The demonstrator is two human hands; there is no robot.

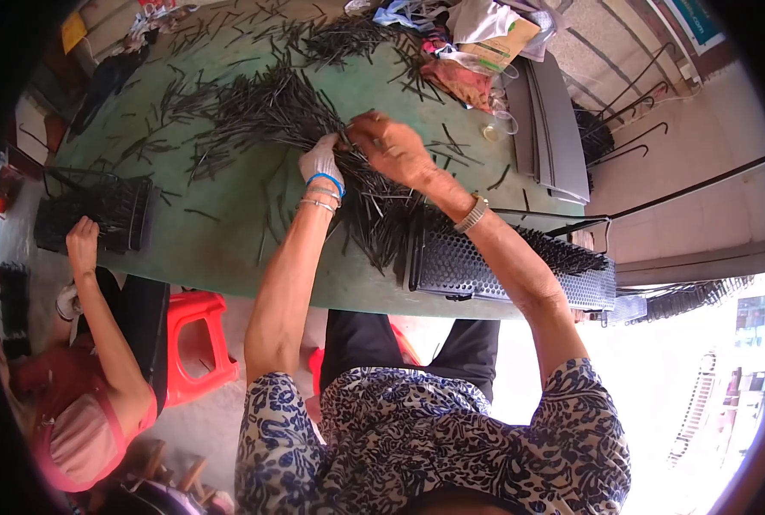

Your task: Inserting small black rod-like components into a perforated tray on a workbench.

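Note:
A heap of thin black strips spreads over the green table in front of me. My left hand, in a pale glove with a blue band at the wrist, is closed at the heap's near edge, apparently around a few strips. Close beside it, my bare right hand is raised with its fingers bent together; whatever lies between the fingertips is too small to make out. More strips lie below both hands. Under my right forearm stands a perforated metal box, with black strips bristling from its top.
At the left, another person's hand touches a similar black rack. A red stool stands below the table edge. Grey sheets lean at the right, beside a pile of cloths and a cardboard box. Metal hooks hang beyond.

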